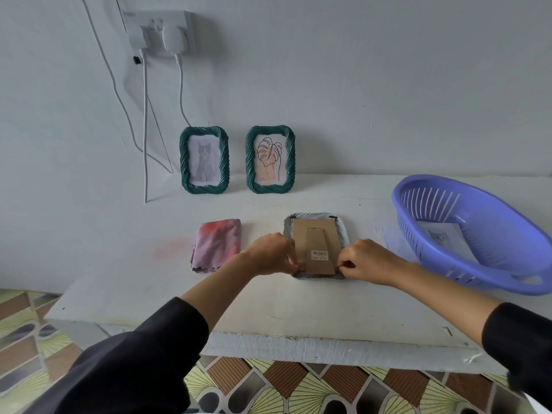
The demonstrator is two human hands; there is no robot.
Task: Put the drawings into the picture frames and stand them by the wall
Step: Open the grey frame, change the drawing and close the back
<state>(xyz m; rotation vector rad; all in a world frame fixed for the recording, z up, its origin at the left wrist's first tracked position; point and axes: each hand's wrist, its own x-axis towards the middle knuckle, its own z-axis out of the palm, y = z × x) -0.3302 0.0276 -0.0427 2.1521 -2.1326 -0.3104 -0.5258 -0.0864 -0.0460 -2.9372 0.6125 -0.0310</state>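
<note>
left hand [270, 253] + right hand [369, 261] pinch face-down frame [316, 234] | front hidden | basket [424, 186] sheet [445, 237] perhaps drawing

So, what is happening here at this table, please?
A person works on a white frame lying face down on the table: the left hand and right hand pinch its lower corners. The green cat frame and green leaf frame already stand by the wall. Another sheet lies in the purple basket.

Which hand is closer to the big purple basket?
The right. The right hand pinches the face-down frame's near right corner, beside the basket; the left hand pinches its near left corner, farther away, by the pink cloth.
</note>
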